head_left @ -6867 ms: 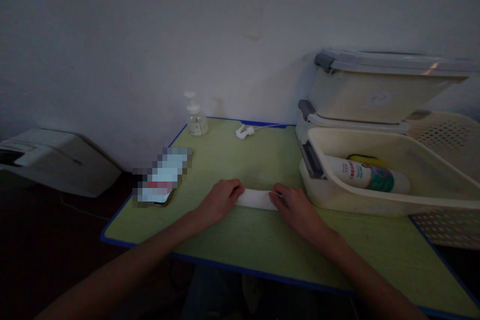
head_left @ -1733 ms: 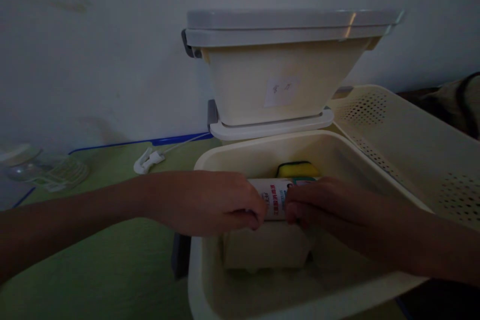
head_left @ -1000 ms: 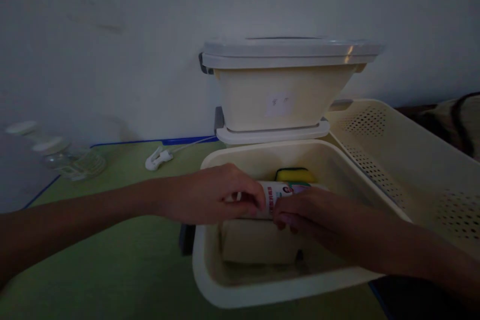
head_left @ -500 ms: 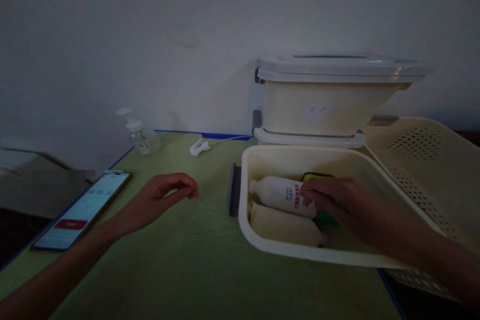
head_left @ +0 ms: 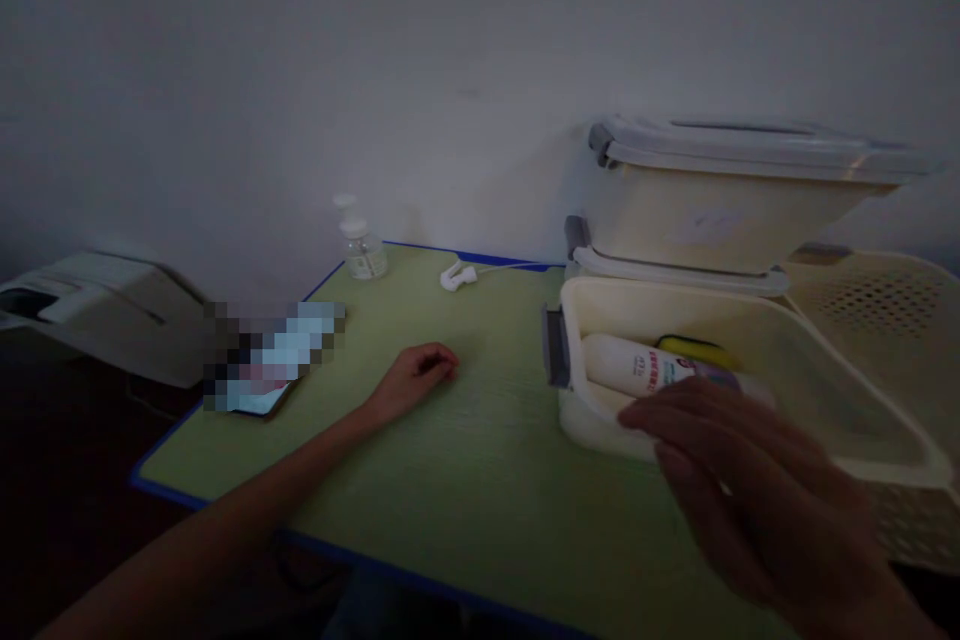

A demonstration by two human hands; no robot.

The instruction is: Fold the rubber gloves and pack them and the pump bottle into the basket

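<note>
My left hand (head_left: 416, 380) is over the green tabletop, its fingers loosely curled with a gap beside the thumb and nothing in them. At the front side of a cream storage bin (head_left: 862, 460), my right hand (head_left: 757, 485) is raised, fingers stretched out and holding nothing visible. Inside the bin lies a white bottle (head_left: 619, 362) with red and teal print, partly covered by that hand. Behind the bottle is a yellow, dark-edged item (head_left: 697, 350), perhaps a sponge. A second pale item beside the bottle is mostly hidden by the bin wall.
A lidded bin (head_left: 720, 210) stands behind the bin, and a perforated basket (head_left: 885, 320) is at right. On the table (head_left: 480, 440) are a phone (head_left: 289, 355), a clear pump bottle (head_left: 365, 250) and a white corded item (head_left: 456, 276). A pale machine (head_left: 112, 310) is at left.
My right hand has lifted off the white bottle and moved toward me, over the bin's near edge. The view has shifted left, and more of the table's front edge shows.
</note>
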